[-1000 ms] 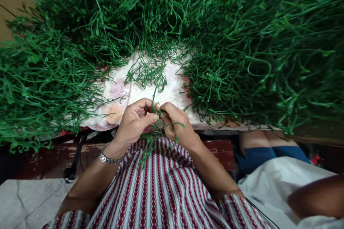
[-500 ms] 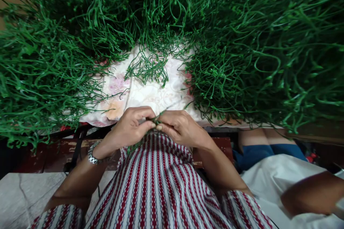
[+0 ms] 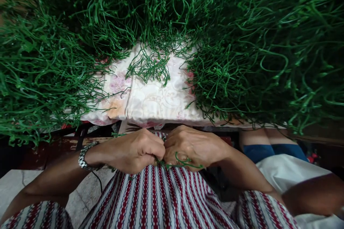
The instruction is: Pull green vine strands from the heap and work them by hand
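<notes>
Close to the striped shirt, my left hand and my right hand are closed, knuckle to knuckle, just below the table edge. A thin green plant-like stem is pinched between them, its curled end showing beneath my right hand. Bits of green also stick out behind my left wrist. The fingertips are mostly hidden under the hands. Beyond them, a small loose bunch of similar green stems lies on a flowered cloth.
Large heaps of green stems cover the left, back and right of the table. At the right sits another person, with an arm and blue shorts in view.
Both hands have come down and back from the table edge toward the shirt. They have turned so their backs show, still closed together on the green stem.
</notes>
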Action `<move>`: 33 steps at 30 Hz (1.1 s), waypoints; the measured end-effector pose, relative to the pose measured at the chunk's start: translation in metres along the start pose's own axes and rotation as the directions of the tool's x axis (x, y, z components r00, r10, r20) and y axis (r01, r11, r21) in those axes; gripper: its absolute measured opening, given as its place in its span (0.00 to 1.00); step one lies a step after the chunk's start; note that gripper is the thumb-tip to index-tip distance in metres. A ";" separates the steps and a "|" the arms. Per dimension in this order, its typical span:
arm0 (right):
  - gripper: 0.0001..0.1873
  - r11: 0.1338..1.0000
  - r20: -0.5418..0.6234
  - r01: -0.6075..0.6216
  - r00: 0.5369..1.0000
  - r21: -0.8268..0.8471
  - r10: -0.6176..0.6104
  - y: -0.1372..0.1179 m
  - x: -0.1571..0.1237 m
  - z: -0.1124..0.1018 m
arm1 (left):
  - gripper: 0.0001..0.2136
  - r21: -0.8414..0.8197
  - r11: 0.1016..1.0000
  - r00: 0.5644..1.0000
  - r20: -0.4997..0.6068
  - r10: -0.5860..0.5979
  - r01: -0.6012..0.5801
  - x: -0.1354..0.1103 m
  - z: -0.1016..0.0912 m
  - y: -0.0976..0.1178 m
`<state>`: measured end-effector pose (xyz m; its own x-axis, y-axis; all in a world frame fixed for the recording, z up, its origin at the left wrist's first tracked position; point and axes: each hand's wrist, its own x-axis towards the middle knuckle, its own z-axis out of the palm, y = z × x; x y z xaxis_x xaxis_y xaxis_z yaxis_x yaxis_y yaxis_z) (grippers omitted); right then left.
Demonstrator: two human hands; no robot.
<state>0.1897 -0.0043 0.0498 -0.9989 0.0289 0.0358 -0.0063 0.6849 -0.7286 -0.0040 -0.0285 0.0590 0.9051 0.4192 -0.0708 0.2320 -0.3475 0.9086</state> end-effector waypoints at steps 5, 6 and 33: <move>0.11 0.992 -0.031 0.072 0.997 0.108 -0.069 -0.001 -0.011 -0.010 | 0.10 -0.126 0.992 0.999 0.024 0.021 -0.018 -0.009 -0.006 0.004; 0.13 0.988 -0.066 0.079 0.995 0.133 -0.070 -0.002 -0.018 -0.014 | 0.10 -0.166 0.986 0.998 0.047 0.032 -0.024 -0.014 -0.010 0.004; 0.13 0.907 -0.693 -0.419 0.642 0.043 0.330 0.010 0.044 0.039 | 0.08 -0.646 0.665 0.269 -0.762 -0.589 -0.375 0.031 -0.020 -0.031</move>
<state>0.1439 -0.0246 0.0168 -0.6114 0.7486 0.2565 0.4113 0.5775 -0.7052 0.0095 0.0119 0.0366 -0.1646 0.9567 -0.2399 -0.4153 0.1534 0.8967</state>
